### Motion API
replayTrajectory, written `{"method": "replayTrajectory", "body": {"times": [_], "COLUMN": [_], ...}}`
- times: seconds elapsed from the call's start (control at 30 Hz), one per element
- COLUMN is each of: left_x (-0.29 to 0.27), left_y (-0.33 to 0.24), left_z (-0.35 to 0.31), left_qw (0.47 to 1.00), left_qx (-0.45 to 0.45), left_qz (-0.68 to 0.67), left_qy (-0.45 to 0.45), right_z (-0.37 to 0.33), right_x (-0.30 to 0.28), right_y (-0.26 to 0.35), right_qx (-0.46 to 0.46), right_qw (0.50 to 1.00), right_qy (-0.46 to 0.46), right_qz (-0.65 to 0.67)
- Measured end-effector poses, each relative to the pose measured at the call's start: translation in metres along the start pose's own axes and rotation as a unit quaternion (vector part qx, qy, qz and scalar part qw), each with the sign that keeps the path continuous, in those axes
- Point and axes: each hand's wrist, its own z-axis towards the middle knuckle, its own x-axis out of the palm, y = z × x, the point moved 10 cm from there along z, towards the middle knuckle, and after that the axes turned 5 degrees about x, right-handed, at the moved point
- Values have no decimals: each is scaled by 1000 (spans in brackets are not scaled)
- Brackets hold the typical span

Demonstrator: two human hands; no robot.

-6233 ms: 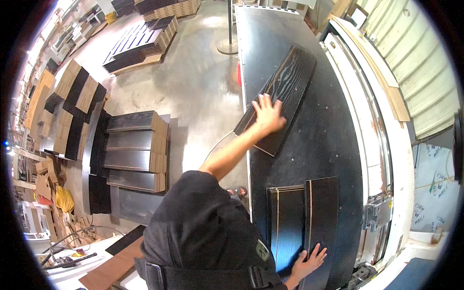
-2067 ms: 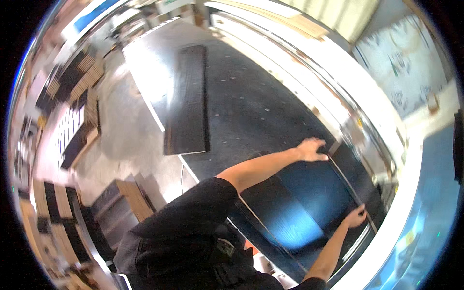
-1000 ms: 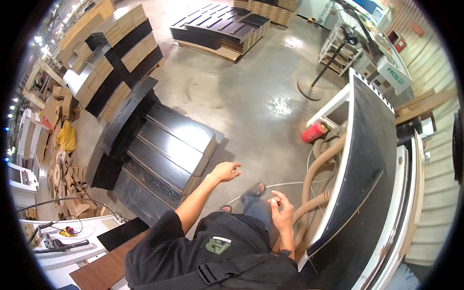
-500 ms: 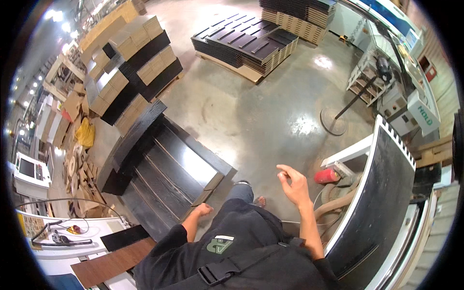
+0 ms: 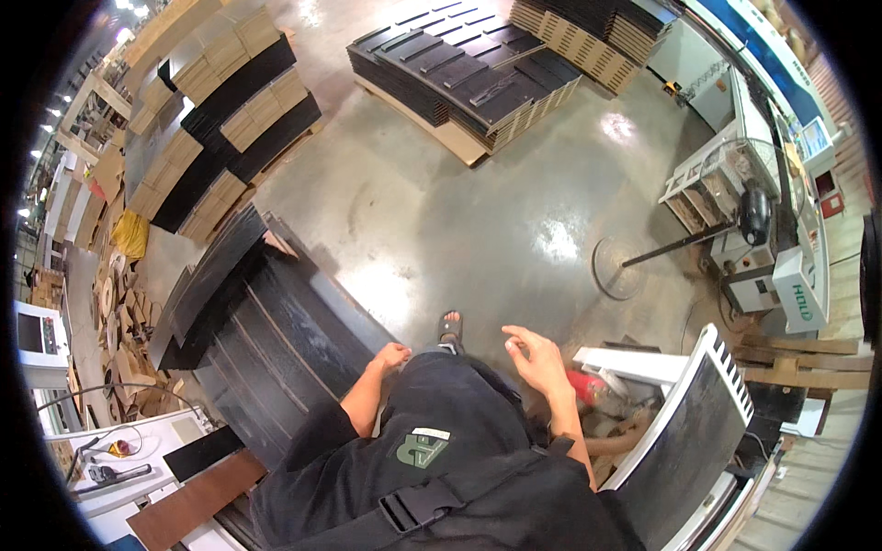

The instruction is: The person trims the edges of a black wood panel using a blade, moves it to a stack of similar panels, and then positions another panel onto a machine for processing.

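My left hand is loosely closed with nothing visible in it. It hangs beside the near right edge of a low platform of long black panels; I cannot tell whether it touches them. More black boards lie stacked across the panels' far left part. My right hand is held out in front of my body, empty, its fingers bent but apart. Closest to it are a red cylindrical object and a white-framed machine table with a dark top. One sandaled foot shows ahead on the floor.
Ahead, a pallet bears stacked dark panels, with another panel stack behind. Brown and black stacks stand at far left, near a yellow bag and scraps. A pedestal fan stands right. A brown strip lies at lower left.
The view has shifted forward and a sandaled foot now shows ahead. The black panels have moved left and lower in view. Both hands stay empty, the right a little lower and further left.
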Motion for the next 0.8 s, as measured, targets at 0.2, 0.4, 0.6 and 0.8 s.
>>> {"method": "replayTrajectory", "body": {"times": [0.2,0.4,0.6,0.8], "left_x": [-95,-83,-41,-11], "left_y": [-169,-360,-414,-421], "left_z": [116,211,269,295], "left_qw": [958,981,984,990], "left_qx": [65,134,127,4], "left_qz": [278,119,116,135], "left_qy": [-40,-72,-53,-51], "right_z": [91,192,322,448], "right_x": [-47,-96,-185,-312], "right_y": [-42,-108,-149,-180], "right_qx": [60,95,48,32], "right_qw": [998,993,998,999], "right_qy": [-11,-23,-18,12], "right_qz": [18,70,32,19]}}
